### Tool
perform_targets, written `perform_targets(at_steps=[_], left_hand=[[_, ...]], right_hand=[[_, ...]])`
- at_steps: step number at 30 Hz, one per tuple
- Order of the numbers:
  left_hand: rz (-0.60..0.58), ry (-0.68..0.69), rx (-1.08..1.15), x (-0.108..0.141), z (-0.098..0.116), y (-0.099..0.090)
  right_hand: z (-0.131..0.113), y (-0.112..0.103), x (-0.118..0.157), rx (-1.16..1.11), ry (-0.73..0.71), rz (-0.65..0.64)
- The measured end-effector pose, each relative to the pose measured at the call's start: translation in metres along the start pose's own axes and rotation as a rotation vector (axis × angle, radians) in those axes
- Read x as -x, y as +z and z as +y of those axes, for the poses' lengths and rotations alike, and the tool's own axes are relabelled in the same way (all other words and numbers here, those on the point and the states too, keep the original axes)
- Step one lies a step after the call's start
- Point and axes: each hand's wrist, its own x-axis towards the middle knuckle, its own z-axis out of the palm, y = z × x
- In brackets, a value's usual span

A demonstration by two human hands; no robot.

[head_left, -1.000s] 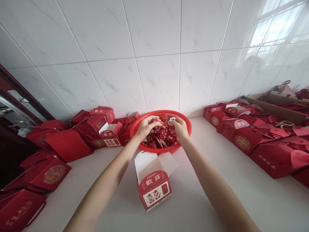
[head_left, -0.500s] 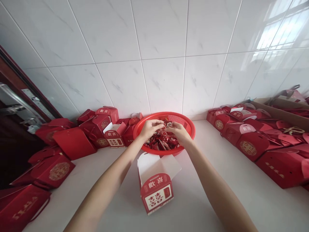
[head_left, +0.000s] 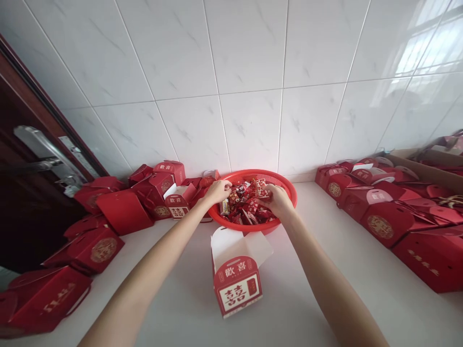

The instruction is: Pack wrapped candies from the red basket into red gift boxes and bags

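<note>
Basket [head_left: 255, 227]: red, perforated, in the middle of the frame, near the wall; it holds a heap of sweets.
Sweets [head_left: 241, 205]: small, wrapped, mostly red, with a pale yellowish one towards the left side of the heap.
Left hand [head_left: 218, 191]: over the left side of the basket, palm down, fingers bent and close together; whether they grip anything cannot be told.
Right hand [head_left: 278, 200]: at the right side of the basket, thumb and fingers closed on a packet.
Packet [head_left: 261, 188]: red and white, upright above the heap, its lower part partly hidden by the fingers.
Open box [head_left: 237, 289]: lower centre, just in front of the basket, flaps raised, white inside, red front with a white label and dark red characters.
Left boxes [head_left: 125, 212]: red, grouped from the lower left to beside the basket, most of them closed; one near the basket has a white flap up.
Right boxes [head_left: 379, 221]: red, packed side by side along the right of the frame, some with gold print.
Carton [head_left: 430, 169]: brown, at the right edge, with red items inside.
Table [head_left: 289, 289]: white, under boxes and basket.
Wall [head_left: 249, 120]: pale marbled tiles across the top.
Door [head_left: 21, 193]: dark, at the left edge, with a metal handle [head_left: 47, 144].
</note>
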Motion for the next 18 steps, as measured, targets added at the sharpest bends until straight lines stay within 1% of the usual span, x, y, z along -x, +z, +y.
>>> perform_targets(at_steps=[1, 3, 6, 9, 11, 15, 18], left_hand=[[-0.030, -0.008, -0.056, -0.002, -0.002, 0.000], [-0.086, -0.014, -0.093, -0.005, -0.002, 0.004], [-0.166, -0.008, -0.086, -0.009, 0.002, 0.012], [-0.218, 0.001, -0.067, -0.011, 0.002, 0.015], [-0.258, 0.003, -0.035, -0.010, 0.002, 0.013], [-0.396, -0.006, 0.078, -0.006, 0.005, 0.010], [-0.429, 0.012, 0.192, -0.004, 0.010, 0.010]], right_hand=[[0.000, -0.001, -0.001, -0.017, -0.004, 0.003], [0.001, -0.001, -0.002, -0.061, -0.009, 0.025], [0.001, -0.002, -0.004, -0.136, -0.005, 0.068], [0.000, -0.001, -0.003, -0.151, -0.005, 0.074], [-0.001, -0.001, -0.002, -0.145, -0.013, 0.067], [-0.001, 0.000, 0.000, -0.143, -0.026, 0.068], [-0.001, 0.001, -0.001, -0.170, -0.037, 0.106]])
